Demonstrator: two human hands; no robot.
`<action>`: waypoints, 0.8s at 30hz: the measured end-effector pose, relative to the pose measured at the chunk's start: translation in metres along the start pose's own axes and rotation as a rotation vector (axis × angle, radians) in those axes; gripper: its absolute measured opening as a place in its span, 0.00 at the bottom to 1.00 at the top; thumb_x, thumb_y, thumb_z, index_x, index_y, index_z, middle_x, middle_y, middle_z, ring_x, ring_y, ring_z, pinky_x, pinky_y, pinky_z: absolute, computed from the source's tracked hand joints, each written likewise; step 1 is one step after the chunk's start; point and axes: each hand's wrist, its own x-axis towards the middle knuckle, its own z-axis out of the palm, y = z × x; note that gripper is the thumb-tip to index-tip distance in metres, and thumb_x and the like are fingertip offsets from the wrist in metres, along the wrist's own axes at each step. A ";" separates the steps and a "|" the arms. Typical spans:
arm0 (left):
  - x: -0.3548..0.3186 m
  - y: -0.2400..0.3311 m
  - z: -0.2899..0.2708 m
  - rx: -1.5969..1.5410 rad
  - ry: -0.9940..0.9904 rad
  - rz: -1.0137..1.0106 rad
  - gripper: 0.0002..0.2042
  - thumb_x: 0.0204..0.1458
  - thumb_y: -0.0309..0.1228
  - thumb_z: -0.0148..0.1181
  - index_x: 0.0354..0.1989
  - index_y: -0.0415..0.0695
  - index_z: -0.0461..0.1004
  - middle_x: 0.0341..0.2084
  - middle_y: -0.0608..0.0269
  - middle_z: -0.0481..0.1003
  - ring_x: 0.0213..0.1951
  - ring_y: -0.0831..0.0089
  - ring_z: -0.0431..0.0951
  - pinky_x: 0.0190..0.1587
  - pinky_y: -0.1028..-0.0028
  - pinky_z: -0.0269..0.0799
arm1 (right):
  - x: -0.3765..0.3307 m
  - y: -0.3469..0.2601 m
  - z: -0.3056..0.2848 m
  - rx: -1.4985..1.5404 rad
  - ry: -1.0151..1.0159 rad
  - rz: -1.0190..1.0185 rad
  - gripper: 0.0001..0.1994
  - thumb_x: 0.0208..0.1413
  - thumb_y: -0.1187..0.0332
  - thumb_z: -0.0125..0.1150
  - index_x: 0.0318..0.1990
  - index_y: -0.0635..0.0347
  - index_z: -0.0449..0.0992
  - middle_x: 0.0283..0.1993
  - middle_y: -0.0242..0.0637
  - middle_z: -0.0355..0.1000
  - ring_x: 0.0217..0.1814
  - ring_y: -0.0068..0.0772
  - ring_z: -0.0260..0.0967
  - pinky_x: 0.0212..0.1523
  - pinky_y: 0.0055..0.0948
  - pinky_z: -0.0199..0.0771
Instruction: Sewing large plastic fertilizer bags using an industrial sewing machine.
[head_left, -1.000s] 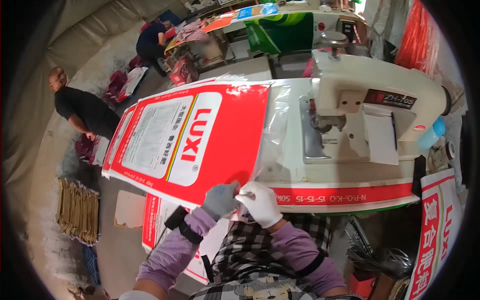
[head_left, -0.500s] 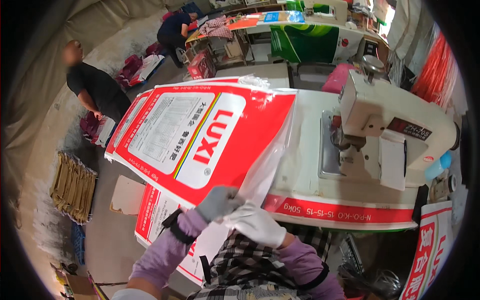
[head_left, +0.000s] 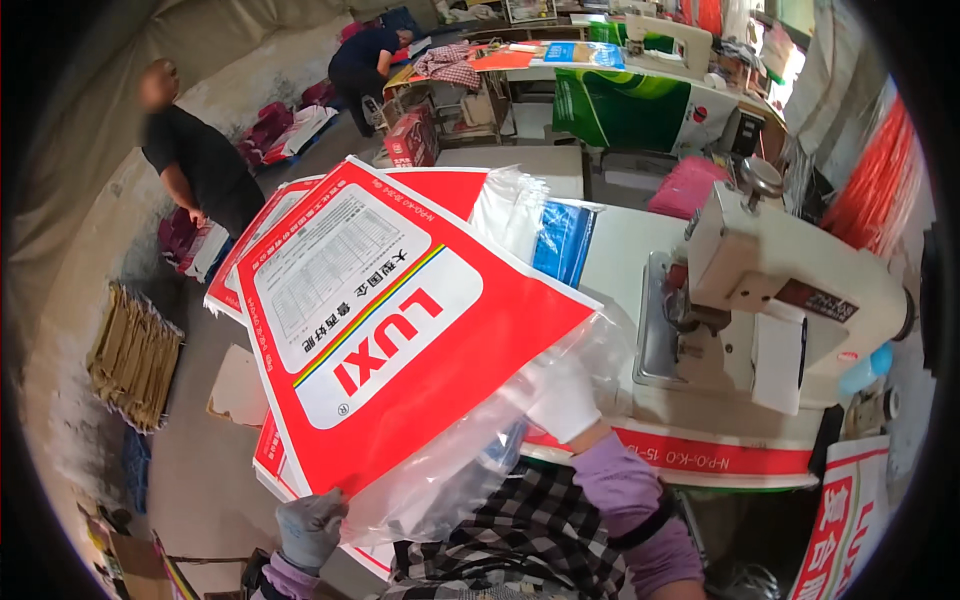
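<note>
A red-and-white woven sack (head_left: 440, 395) lies slanted across the stack of similar sacks, its mouth facing me. Clear plastic liner (head_left: 425, 490) sticks out of that mouth, crumpled and see-through. My left hand (head_left: 311, 530), in a grey glove, pinches the sack's near left corner. At the right end of the mouth my right hand (head_left: 562, 400), in a white glove, grips the liner; the film partly covers its fingertips. More sacks (head_left: 440, 185) lie beneath, with white liner ends bunched at their far right.
To the right, a sewing machine (head_left: 790, 270) stands on a pale table (head_left: 610, 240). A blue packet (head_left: 563, 243) lies beside the sacks. Folded brown sacks (head_left: 135, 355) lean at the left wall. Two people (head_left: 205, 165) are farther back, one bending over a bench.
My hands, close together before, have moved apart: left toward the lower left, right toward the upper right. The top sack has swung toward me, its mouth spread with the liner showing.
</note>
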 end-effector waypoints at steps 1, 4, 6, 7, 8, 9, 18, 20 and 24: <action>0.000 -0.002 0.000 -0.072 0.077 -0.032 0.16 0.34 0.22 0.65 0.37 0.46 0.80 0.17 0.60 0.76 0.19 0.62 0.77 0.23 0.69 0.72 | -0.002 0.015 -0.002 -0.008 -0.004 -0.015 0.16 0.50 0.61 0.63 0.44 0.61 0.78 0.40 0.43 0.77 0.40 0.37 0.76 0.51 0.39 0.72; -0.002 -0.005 -0.001 -0.070 0.105 0.000 0.14 0.32 0.21 0.63 0.33 0.44 0.77 0.19 0.58 0.75 0.23 0.58 0.77 0.27 0.66 0.73 | -0.016 0.056 -0.012 0.633 0.586 0.948 0.20 0.43 0.66 0.70 0.45 0.60 0.77 0.51 0.46 0.72 0.50 0.44 0.71 0.56 0.42 0.68; 0.001 0.001 -0.003 -0.135 0.110 0.053 0.12 0.32 0.20 0.62 0.29 0.43 0.73 0.23 0.56 0.74 0.26 0.55 0.76 0.28 0.63 0.72 | -0.013 0.029 -0.014 0.178 0.850 0.682 0.23 0.40 0.68 0.73 0.47 0.61 0.75 0.55 0.49 0.68 0.56 0.48 0.66 0.61 0.43 0.61; -0.003 -0.001 -0.001 -0.145 0.110 0.046 0.12 0.32 0.20 0.62 0.29 0.43 0.73 0.23 0.56 0.74 0.26 0.55 0.76 0.28 0.63 0.72 | -0.013 0.026 -0.023 0.172 0.842 0.676 0.23 0.40 0.68 0.73 0.47 0.61 0.75 0.55 0.49 0.68 0.56 0.48 0.66 0.61 0.43 0.61; -0.006 -0.005 0.001 -0.146 0.105 0.023 0.12 0.32 0.20 0.63 0.29 0.42 0.73 0.22 0.55 0.74 0.25 0.55 0.76 0.28 0.63 0.71 | -0.010 0.025 -0.031 0.041 0.902 0.678 0.24 0.39 0.68 0.72 0.47 0.60 0.74 0.56 0.51 0.65 0.57 0.51 0.64 0.62 0.43 0.59; -0.007 -0.007 0.004 -0.146 0.098 0.000 0.12 0.33 0.20 0.63 0.30 0.42 0.73 0.21 0.55 0.74 0.25 0.54 0.76 0.27 0.63 0.71 | -0.005 0.022 -0.043 -0.091 0.960 0.678 0.24 0.38 0.68 0.72 0.47 0.60 0.74 0.57 0.52 0.63 0.58 0.54 0.62 0.63 0.44 0.57; 0.021 -0.030 0.003 -0.101 0.157 -0.112 0.19 0.36 0.35 0.76 0.26 0.40 0.70 0.15 0.58 0.69 0.17 0.66 0.71 0.21 0.73 0.66 | -0.010 0.099 0.006 0.626 0.173 0.702 0.08 0.46 0.71 0.55 0.33 0.62 0.79 0.29 0.42 0.76 0.31 0.52 0.72 0.38 0.42 0.73; 0.014 -0.037 -0.009 -0.018 0.112 -0.010 0.17 0.35 0.33 0.75 0.29 0.43 0.72 0.14 0.61 0.69 0.15 0.62 0.70 0.18 0.70 0.67 | 0.008 0.098 0.008 0.175 0.123 0.768 0.08 0.43 0.67 0.57 0.27 0.60 0.80 0.29 0.45 0.76 0.30 0.54 0.73 0.33 0.45 0.73; -0.011 -0.053 -0.005 0.082 -0.099 0.010 0.18 0.41 0.32 0.69 0.43 0.48 0.75 0.18 0.63 0.73 0.18 0.63 0.75 0.20 0.68 0.70 | 0.020 0.095 -0.005 -0.172 -0.134 0.590 0.12 0.35 0.58 0.65 0.26 0.55 0.80 0.25 0.48 0.74 0.30 0.54 0.74 0.31 0.45 0.74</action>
